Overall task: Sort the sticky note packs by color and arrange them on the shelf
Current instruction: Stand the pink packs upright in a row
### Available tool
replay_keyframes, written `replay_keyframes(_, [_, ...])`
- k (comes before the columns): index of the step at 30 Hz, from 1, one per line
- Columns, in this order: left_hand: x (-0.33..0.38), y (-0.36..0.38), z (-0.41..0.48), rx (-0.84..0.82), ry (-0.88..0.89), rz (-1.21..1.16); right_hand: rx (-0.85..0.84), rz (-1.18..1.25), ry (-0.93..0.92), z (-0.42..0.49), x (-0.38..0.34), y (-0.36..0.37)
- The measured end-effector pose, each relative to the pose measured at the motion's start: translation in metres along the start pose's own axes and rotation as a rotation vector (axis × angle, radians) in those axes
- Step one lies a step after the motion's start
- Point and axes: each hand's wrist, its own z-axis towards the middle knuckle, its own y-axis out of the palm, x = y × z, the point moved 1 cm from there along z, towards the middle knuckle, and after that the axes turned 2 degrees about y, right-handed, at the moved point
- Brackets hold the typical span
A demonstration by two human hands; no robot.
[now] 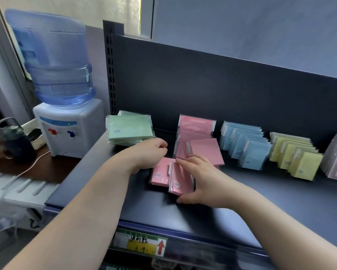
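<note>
Clasping the front pink pack (pixel 180 184) at frame centre between thumb and fingers of the right grip (pixel 200 178), steadying its flat neighbour (pixel 159 175) with the curled left grip (pixel 146 154), hold unclear, likely squaring both for the pink row (pixel 196 125) behind

**Bare arms, bare hands**

Of the person only two forearms show, the left arm (pixel 82 201) and the right arm (pixel 270 207), both bare up to the picture's edge. The left hand (pixel 148 152) and the right hand (pixel 198 178) are bare too.
</note>
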Motion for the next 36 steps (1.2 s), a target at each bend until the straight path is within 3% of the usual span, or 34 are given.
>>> replay_keyframes(5, [0.005,-0.001,0.000,-0.023,-0.065,-0.406,0.127,0.175,0.013,0.006,-0.009,-0.007])
replay_keyframes(10, [0.009,-0.002,-0.001,-0.017,-0.097,-0.582,-0.036,0.056,-0.004,0.015,-0.020,-0.009])
replay_keyframes(18, [0.010,-0.001,-0.003,-0.038,-0.099,-0.628,-0.075,0.052,0.088,0.021,-0.019,-0.010])
replay_keyframes(24, [0.005,-0.002,-0.001,-0.016,-0.130,-0.542,-0.063,0.171,0.150,0.004,-0.013,-0.015])
replay_keyframes(28, [0.004,0.001,-0.001,-0.024,-0.137,-0.509,-0.119,0.125,0.193,-0.009,0.002,-0.026])
replay_keyframes(36, [0.003,0.007,0.004,-0.027,-0.153,-0.501,-0.186,0.038,0.087,0.025,-0.013,-0.023])
